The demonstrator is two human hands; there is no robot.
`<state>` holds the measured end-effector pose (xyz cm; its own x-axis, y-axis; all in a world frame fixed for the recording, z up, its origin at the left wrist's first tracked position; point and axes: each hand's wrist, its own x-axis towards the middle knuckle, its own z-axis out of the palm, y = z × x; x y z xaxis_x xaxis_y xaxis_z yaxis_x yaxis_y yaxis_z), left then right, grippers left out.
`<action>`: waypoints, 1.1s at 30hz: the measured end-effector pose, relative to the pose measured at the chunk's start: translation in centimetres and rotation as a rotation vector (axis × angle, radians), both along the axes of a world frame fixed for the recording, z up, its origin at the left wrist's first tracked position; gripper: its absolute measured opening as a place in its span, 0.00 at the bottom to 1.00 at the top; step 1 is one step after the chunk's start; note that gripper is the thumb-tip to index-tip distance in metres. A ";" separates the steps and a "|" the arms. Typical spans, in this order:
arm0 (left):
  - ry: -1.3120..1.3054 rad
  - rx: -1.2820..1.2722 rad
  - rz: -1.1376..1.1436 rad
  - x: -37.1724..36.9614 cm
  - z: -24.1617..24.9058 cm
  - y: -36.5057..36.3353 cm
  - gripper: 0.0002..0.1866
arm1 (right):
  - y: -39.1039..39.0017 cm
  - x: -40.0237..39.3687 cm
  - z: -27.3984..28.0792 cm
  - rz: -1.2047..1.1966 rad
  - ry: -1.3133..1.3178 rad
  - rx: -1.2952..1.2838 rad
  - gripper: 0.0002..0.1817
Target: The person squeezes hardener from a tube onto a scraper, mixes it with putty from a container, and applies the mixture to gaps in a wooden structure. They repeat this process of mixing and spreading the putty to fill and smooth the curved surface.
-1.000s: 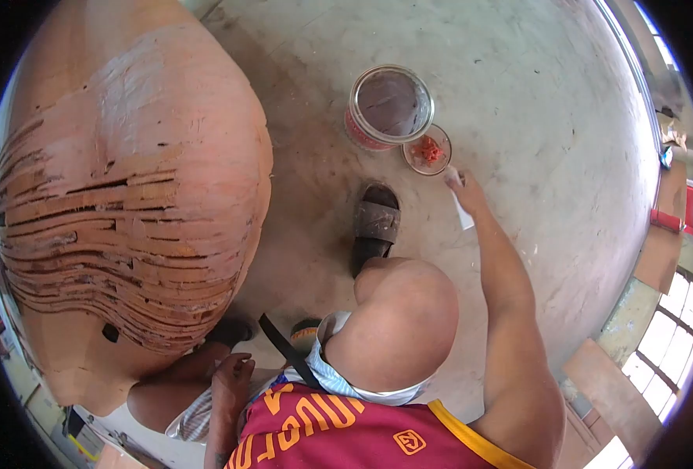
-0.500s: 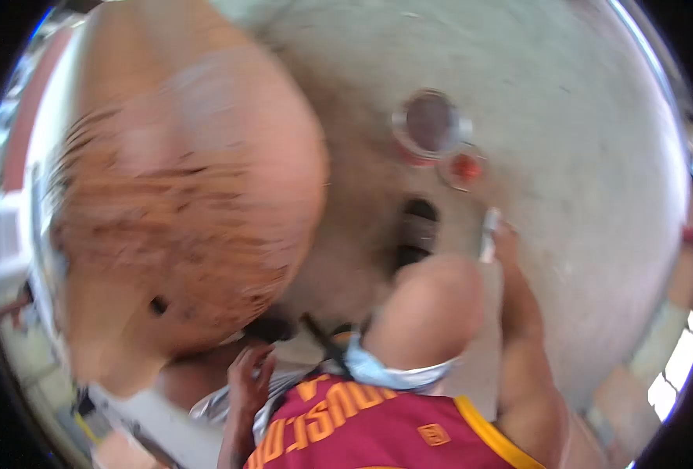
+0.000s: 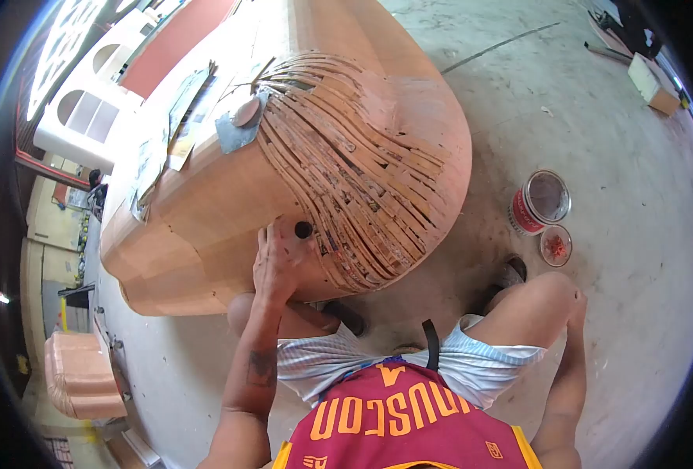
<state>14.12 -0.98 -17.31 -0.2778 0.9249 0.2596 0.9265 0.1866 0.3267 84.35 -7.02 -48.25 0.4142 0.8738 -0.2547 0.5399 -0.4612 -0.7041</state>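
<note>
- A grey floor [image 3: 643, 336] is being shown around the work, and the left and middle of the view are being filled by a large pinkish-tan form [image 3: 280, 184].
- On this form, a band of long dark grooves [image 3: 354, 172] is being exposed; some paper sheets [image 3: 180, 150] and a bluish-grey plate [image 3: 237, 141] with a pinkish lump [image 3: 246, 111] are being supported on its upper side.
- The view is now being turned more to the form than one second ago.
- The left hand [image 3: 277, 262], which was near the lap, is now being laid on the form, just beside a dark hole [image 3: 303, 230]; its fingers are being held extended and a little spread, and nothing is being seen gripped.
- The right hand [image 3: 576, 307], which was near the dish with a white flat piece, is now being rested against the right knee [image 3: 559, 291]; whether its fingers are being closed on something cannot be told, and the white flat piece is not being shown.
- The open can [image 3: 523, 215] and the shallow dish [image 3: 553, 262] with red matter [image 3: 556, 245] are being left on the floor, touched by neither hand.
- Thus, as it is being judged, contact is being given to the form, and not to the can; whether the surface is being felt or the body is being steadied remains unclear.
</note>
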 end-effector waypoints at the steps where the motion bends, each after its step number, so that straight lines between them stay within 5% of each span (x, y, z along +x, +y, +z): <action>1: 0.022 -0.046 -0.019 -0.2 0.0 0.1 0.26 | -0.2 -0.6 0.4 0.008 0.036 -0.018 0.24; 3: 0.064 -0.082 -0.079 -1.6 -1.5 0.7 0.26 | -1.4 -1.2 0.1 -0.011 0.093 -0.066 0.25; 5: 0.051 -0.039 -0.143 -3.5 -3.6 1.6 0.23 | -4.1 1.4 -8.3 -0.067 -0.015 0.021 0.25; 6: 0.019 -0.013 -0.159 -3.5 -4.1 2.0 0.21 | -5.1 2.0 -9.3 -0.008 0.155 -0.039 0.24; 7: -0.034 -0.002 -0.094 -2.2 -3.3 1.8 0.19 | -6.6 2.6 -14.5 -0.099 -0.215 -0.113 0.24; 8: -0.068 0.019 -0.111 -1.0 -2.5 1.8 0.19 | -7.2 1.5 -15.3 -0.165 -0.217 -0.190 0.27; 9: -0.232 0.032 -0.122 0.8 -1.8 1.5 0.18 | -6.4 -2.4 -8.5 -0.313 -0.152 -0.302 0.28; 12: -0.492 0.030 -0.222 2.5 -1.5 0.7 0.15 | -7.5 -2.8 -14.3 -0.468 -0.324 -0.332 0.39; 15: -0.622 -0.029 -0.284 4.8 -0.6 0.4 0.16 | -4.4 -5.6 -7.8 -0.627 -0.199 -0.522 0.40; 18: -0.428 -0.043 -0.450 8.3 0.6 0.9 0.17 | -2.7 -5.6 -8.9 -0.626 -0.259 -0.605 0.38; 24: -0.593 -0.240 -0.438 17.5 1.2 3.3 0.22 | -2.3 -3.5 -9.9 -0.486 -0.171 -0.410 0.29; 27: -0.711 -0.247 -0.564 22.1 1.8 5.3 0.26 | 0.4 -5.5 -3.3 -0.319 0.084 0.122 0.29; 33: -0.750 -0.321 -0.881 26.0 6.2 7.2 0.28 | 4.4 -12.5 19.9 0.240 0.046 0.604 0.31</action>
